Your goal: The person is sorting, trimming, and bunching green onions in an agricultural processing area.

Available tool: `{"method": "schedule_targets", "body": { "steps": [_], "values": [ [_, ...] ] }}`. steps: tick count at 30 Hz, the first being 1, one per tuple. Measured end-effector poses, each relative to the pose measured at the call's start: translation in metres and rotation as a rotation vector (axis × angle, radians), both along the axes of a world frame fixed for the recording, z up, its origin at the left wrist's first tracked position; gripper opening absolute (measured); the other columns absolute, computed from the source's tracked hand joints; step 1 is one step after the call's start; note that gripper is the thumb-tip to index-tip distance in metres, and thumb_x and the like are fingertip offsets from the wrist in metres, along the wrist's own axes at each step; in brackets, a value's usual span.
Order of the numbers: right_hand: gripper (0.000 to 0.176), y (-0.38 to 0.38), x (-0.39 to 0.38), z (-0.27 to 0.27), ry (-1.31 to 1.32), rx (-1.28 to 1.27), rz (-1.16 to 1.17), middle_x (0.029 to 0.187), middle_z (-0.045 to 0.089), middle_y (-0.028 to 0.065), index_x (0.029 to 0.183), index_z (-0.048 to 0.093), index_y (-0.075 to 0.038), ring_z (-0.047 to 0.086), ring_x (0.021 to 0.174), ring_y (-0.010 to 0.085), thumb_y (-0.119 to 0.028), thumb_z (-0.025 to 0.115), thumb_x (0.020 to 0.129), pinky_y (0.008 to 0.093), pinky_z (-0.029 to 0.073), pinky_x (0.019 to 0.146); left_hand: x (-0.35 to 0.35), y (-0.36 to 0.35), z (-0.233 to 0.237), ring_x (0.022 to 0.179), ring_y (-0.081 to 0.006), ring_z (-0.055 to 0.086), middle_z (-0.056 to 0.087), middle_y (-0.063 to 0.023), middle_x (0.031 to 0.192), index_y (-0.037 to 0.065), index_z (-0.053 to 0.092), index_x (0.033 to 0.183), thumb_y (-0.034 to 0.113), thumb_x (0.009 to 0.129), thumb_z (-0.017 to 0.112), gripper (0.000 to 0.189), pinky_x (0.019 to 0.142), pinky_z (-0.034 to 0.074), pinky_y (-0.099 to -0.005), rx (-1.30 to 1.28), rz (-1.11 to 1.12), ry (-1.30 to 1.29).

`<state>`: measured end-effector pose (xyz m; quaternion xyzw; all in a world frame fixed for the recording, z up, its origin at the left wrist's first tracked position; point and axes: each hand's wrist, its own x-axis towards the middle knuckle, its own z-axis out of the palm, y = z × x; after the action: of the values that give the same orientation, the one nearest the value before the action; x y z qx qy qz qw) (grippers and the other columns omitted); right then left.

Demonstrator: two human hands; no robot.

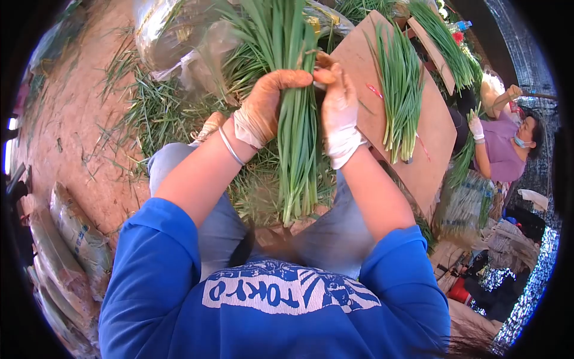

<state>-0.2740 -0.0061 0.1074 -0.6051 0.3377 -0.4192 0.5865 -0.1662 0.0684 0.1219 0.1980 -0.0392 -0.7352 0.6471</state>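
Note:
Upright in front of me is a thick bunch of garlic chives (296,143), its long flat leaves pointing away and its pale ends hanging between my knees. My left hand (263,106), in a white glove stained orange-brown, is closed around the bunch's left side with the thumb across the front. My right hand (339,110), gloved alike, has its fingers curled in a pinch at the bunch's right edge. Part of what those fingertips grip is hidden. Another bunch of chives (402,90) lies on the brown board (433,143) to my right, with a red tie (375,91) beside it.
Loose green leaves (158,107) litter the ground by my feet. Clear plastic bags (167,36) stand ahead, and filled plastic packs (81,239) lie at left. At right, a co-worker (502,143) in purple holds greens, near more chives (445,51) on a second board.

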Motion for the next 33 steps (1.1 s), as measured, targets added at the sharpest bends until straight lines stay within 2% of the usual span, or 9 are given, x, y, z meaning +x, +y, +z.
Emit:
{"method": "schedule_targets", "body": {
  "steps": [5,10,14,17,21,24,28,32,33],
  "values": [
    [0.038,-0.006,-0.007,0.002,0.646,-0.814,0.011,0.127,0.043,0.0259,0.122,0.05,-0.004,0.041,0.116,0.0422,-0.028,0.038,0.096,0.0445,0.036,0.097,0.007,0.001,-0.004,0.079,-0.0214,0.063,0.064,-0.0094,0.092,0.003,0.059,0.104,0.012,0.076,0.061,0.03,0.075,0.053,-0.0349,-0.004,-0.003,0.028],
    [0.043,0.004,-0.012,0.002,0.627,-0.747,0.246,0.14,0.027,0.0272,0.132,0.041,-0.007,0.026,0.128,0.0461,-0.025,0.041,0.094,0.0454,0.027,0.105,0.008,0.007,-0.007,0.082,-0.022,0.062,0.063,-0.0096,0.093,0.002,0.059,0.105,0.014,0.076,0.06,0.032,0.075,0.053,-0.0349,-0.002,0.044,-0.062],
    [0.044,0.002,-0.029,0.017,0.478,-0.54,0.624,0.144,0.028,0.022,0.134,0.039,-0.004,0.029,0.132,0.0353,-0.018,0.044,0.093,0.0403,0.021,0.109,0.025,0.001,-0.015,0.074,-0.0211,0.065,0.065,-0.0136,0.093,-0.003,0.054,0.116,0.018,0.079,0.056,0.043,0.073,0.054,-0.0317,-0.161,0.01,0.035],
    [0.046,-0.013,-0.04,0.034,-0.039,0.244,0.675,0.132,0.047,0.0117,0.133,0.04,-0.002,0.038,0.127,0.0233,-0.021,0.049,0.092,0.037,0.026,0.106,0.036,-0.003,-0.01,0.071,-0.0196,0.065,0.064,-0.0109,0.089,-0.002,0.053,0.117,0.02,0.08,0.057,0.044,0.063,0.055,-0.0302,-0.125,0.156,-0.09],
    [0.044,-0.011,-0.039,0.031,-0.099,0.61,0.274,0.116,0.057,0.0069,0.123,0.049,-0.003,0.05,0.108,0.0159,-0.035,0.049,0.093,0.0391,0.037,0.094,0.03,-0.002,-0.009,0.07,-0.0175,0.062,0.064,-0.0083,0.094,0.001,0.058,0.112,0.02,0.079,0.061,0.038,0.06,0.052,-0.0281,-0.016,0.231,-0.27],
    [0.054,0.023,-0.027,0.019,0.235,0.52,0.543,0.113,0.056,0.0095,0.122,0.046,-0.003,0.05,0.105,0.0142,-0.03,0.068,0.081,0.0336,0.041,0.089,0.013,-0.011,-0.01,0.072,-0.0165,0.06,0.063,-0.0068,0.099,0.002,0.06,0.11,0.018,0.077,0.064,0.037,0.062,0.052,-0.0285,-0.018,0.471,-0.335],
    [0.06,0.045,-0.013,-0.003,0.214,0.166,0.459,0.098,0.059,0.0062,0.116,0.049,-0.001,0.054,0.089,0.0126,-0.02,0.078,0.067,0.0265,0.044,0.078,0.005,-0.012,-0.01,0.085,-0.0197,0.061,0.062,-0.0072,0.106,0.002,0.058,0.112,0.017,0.078,0.064,0.038,0.074,0.052,-0.0312,0.022,0.495,-0.324],
    [0.03,0.038,-0.016,-0.002,0.28,0.379,0.465,0.08,0.059,0.0027,0.094,0.06,-0.001,0.055,0.071,0.0117,-0.003,0.071,0.066,0.0264,0.045,0.071,0.022,-0.014,-0.006,0.084,-0.0231,0.061,0.063,-0.009,0.097,0.008,0.058,0.108,0.042,0.071,0.075,0.053,0.073,0.053,-0.0388,-0.101,0.325,-0.077],
    [0.031,0.039,-0.016,0.002,0.273,0.389,0.476,0.079,0.058,0.0021,0.096,0.059,0.0,0.055,0.071,0.0113,-0.004,0.071,0.067,0.0258,0.045,0.069,0.026,-0.016,-0.006,0.092,-0.0242,0.061,0.061,-0.0116,0.11,0.006,0.051,0.12,0.06,0.073,0.064,0.073,0.081,0.052,-0.0371,-0.148,0.334,-0.16]
  ]
}}
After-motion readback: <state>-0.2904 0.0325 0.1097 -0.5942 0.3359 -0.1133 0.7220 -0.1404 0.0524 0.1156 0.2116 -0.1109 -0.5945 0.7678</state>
